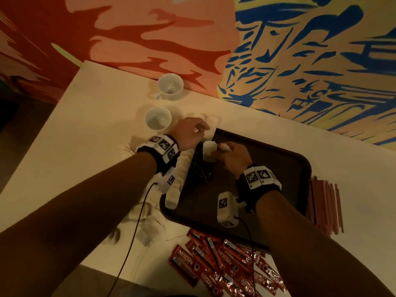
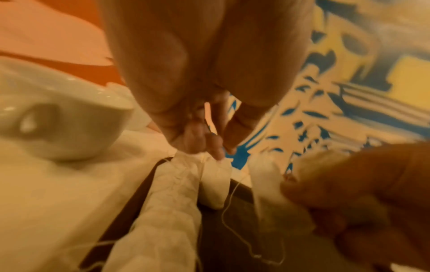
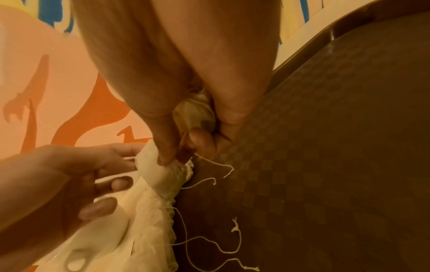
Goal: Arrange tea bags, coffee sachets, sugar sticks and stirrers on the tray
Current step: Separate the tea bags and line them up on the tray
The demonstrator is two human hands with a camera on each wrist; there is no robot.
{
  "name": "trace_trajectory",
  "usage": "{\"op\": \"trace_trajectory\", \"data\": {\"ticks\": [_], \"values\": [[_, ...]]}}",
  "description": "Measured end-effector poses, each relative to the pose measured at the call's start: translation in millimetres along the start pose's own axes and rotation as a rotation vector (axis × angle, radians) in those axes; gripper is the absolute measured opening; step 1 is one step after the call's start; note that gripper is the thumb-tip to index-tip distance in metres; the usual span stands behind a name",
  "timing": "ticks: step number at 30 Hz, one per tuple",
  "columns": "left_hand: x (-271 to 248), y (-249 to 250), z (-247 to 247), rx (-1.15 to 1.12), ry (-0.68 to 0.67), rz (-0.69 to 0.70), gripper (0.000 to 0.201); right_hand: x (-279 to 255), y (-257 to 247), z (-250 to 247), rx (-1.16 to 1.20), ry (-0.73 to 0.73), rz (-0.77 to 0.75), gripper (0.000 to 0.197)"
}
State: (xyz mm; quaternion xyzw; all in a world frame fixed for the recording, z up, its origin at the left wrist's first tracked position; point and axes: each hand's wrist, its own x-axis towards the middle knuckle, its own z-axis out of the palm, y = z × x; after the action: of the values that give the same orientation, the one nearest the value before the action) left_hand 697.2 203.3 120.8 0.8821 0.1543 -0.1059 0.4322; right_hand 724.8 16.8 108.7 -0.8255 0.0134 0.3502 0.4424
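While the right hand (image 1: 232,156) is pinching a limp, feather-light tea bag (image 1: 209,151) by its top edge, the left hand (image 1: 189,132) beside it is pinching another's corner, strings trailing below.

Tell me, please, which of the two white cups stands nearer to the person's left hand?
The cup closer to the tray, just beside the left hand. The other cup stands farther back, by the painted wall.
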Motion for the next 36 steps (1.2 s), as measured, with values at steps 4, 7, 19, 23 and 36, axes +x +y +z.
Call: {"op": "trace_trajectory", "data": {"ticks": [4,7,19,23,36], "values": [[-13,1,-14,-0.143,-0.292,-0.096,0.032,6,-5,4,0.001,0.003,-0.017,0.029],[-12,-3,-14,-0.045,-0.262,-0.031,0.029,7,-7,8,-0.003,-0.022,-0.05,0.031],[8,-12,11,0.301,-0.095,-0.019,0.016,19,-6,13,0.166,-0.053,0.123,0.031],[5,-9,12,0.282,0.015,0.006,0.027,26,-9,19,0.33,-0.042,0.211,0.028],[-18,-22,28,0.619,-0.174,0.208,0.019,38,-6,27,0.036,-0.041,0.085,0.034]]}}
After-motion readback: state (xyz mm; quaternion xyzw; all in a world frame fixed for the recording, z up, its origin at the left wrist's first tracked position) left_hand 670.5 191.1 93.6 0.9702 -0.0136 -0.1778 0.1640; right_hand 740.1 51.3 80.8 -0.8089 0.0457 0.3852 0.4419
